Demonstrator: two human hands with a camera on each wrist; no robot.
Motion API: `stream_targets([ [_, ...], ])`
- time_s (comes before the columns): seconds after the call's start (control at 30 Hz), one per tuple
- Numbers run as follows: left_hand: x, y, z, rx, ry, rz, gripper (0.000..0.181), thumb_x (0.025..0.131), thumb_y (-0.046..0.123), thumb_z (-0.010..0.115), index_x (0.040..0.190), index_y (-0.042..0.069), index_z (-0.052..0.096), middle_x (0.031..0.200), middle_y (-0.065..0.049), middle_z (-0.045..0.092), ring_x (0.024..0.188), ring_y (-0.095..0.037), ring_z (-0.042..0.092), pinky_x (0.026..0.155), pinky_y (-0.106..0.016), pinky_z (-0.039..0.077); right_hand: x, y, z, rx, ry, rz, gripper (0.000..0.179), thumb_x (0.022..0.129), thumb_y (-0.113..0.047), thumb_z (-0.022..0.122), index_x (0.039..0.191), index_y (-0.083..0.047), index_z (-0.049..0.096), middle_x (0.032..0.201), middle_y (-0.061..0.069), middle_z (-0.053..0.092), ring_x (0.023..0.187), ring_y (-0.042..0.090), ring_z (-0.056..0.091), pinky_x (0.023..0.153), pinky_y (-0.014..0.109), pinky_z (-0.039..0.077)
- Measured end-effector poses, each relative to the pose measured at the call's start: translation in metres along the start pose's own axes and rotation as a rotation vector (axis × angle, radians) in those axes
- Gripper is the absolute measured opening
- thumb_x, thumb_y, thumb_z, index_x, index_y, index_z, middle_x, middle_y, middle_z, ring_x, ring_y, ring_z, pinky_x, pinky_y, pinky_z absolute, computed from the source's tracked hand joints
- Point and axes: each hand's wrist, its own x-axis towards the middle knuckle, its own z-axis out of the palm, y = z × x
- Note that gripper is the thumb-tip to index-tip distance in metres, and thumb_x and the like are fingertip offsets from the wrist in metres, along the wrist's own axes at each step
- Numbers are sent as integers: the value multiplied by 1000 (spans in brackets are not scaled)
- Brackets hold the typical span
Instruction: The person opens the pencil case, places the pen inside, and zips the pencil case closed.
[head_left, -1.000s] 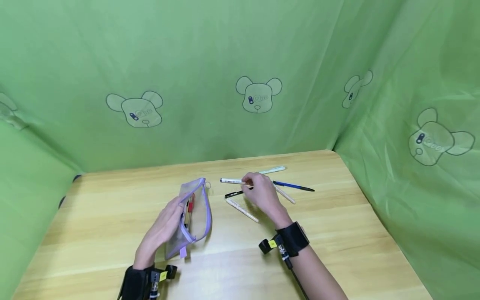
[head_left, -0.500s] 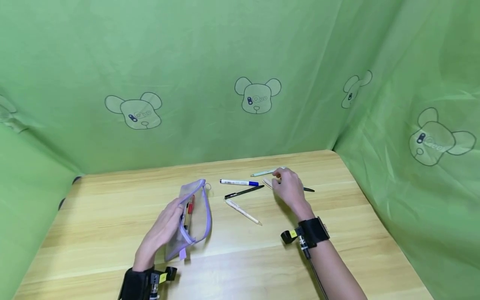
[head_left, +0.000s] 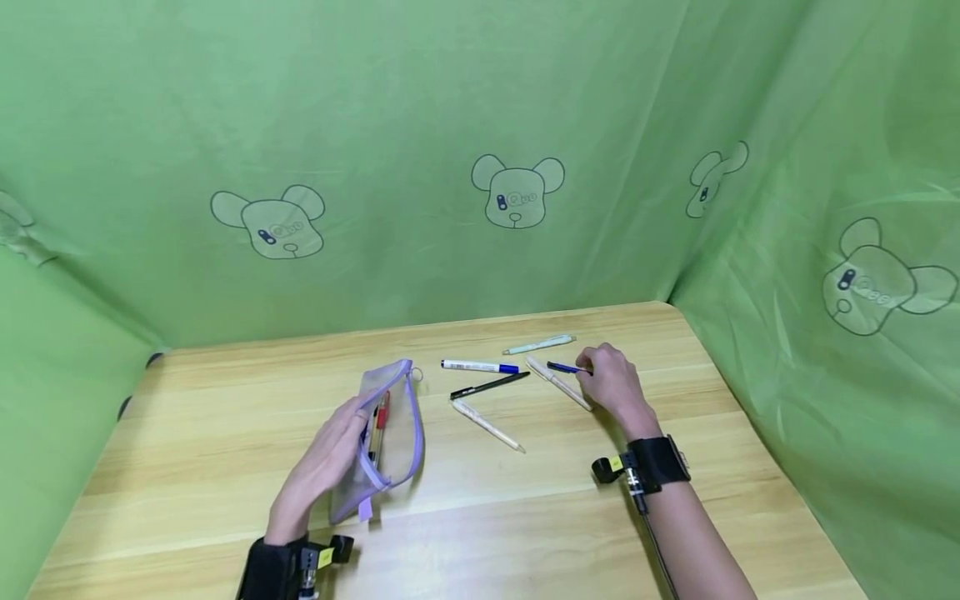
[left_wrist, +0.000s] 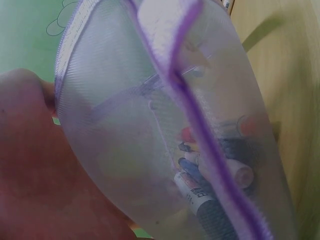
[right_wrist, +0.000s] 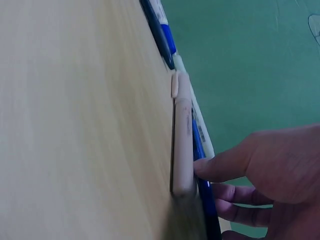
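Note:
My left hand (head_left: 332,443) holds the near-left side of a translucent mesh pencil case (head_left: 407,433) with purple zip edging, its mouth spread apart. Inside lie several pens, among them a red one (head_left: 383,410); through the mesh in the left wrist view a white-and-dark marker (left_wrist: 194,194) shows. On the right, my right hand (head_left: 617,385) pinches a blue pen (head_left: 561,367) between thumb and fingers. The right wrist view has the thumb against this blue pen (right_wrist: 198,137), right beside a pale pink capped pen (right_wrist: 184,145) lying on the table.
Between the hands lie a white marker with blue cap (head_left: 480,366), a black pen (head_left: 489,385) and a cream pen (head_left: 487,426). A mint-green pen (head_left: 538,344) rests farther back on the wooden table (head_left: 480,525). Green curtains (head_left: 405,275) rise behind and beside it.
My right hand has moved rightward from above the white marker, past the pale pink pen, to the blue pen, and now pinches it. The left hand and pencil case have stayed put.

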Motion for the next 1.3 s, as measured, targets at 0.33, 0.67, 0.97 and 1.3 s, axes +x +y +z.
stream_targets([
  [0.33,0,2,0,-11,-6,-33,47,108,14,24,150,-3,35,143,-32,43,117,-46,50,94,-68,41,-2,5,0,16,26,33,10,90,-8,65,97,-4,71,88,11,66,74,26,60,62,41,51],
  [0.67,0,2,1,-6,-13,-48,47,108,14,24,150,-2,35,142,-31,45,112,-42,52,91,-66,44,-15,-4,-10,99,150,56,16,91,-9,62,101,-1,71,84,10,67,69,24,60,61,39,52],
  [0.97,0,0,1,-4,-15,-26,47,109,16,23,150,-4,34,144,-34,42,126,-49,43,99,-72,33,-33,-33,-17,306,188,71,16,89,-11,68,100,-1,72,86,11,71,77,24,67,67,40,58],
  [1.3,4,0,3,-14,-11,-13,47,108,14,24,149,-5,35,143,-34,42,125,-50,44,98,-73,34,-44,-77,-4,548,41,94,21,85,-8,73,105,-2,71,87,8,69,75,18,65,63,24,58],
])
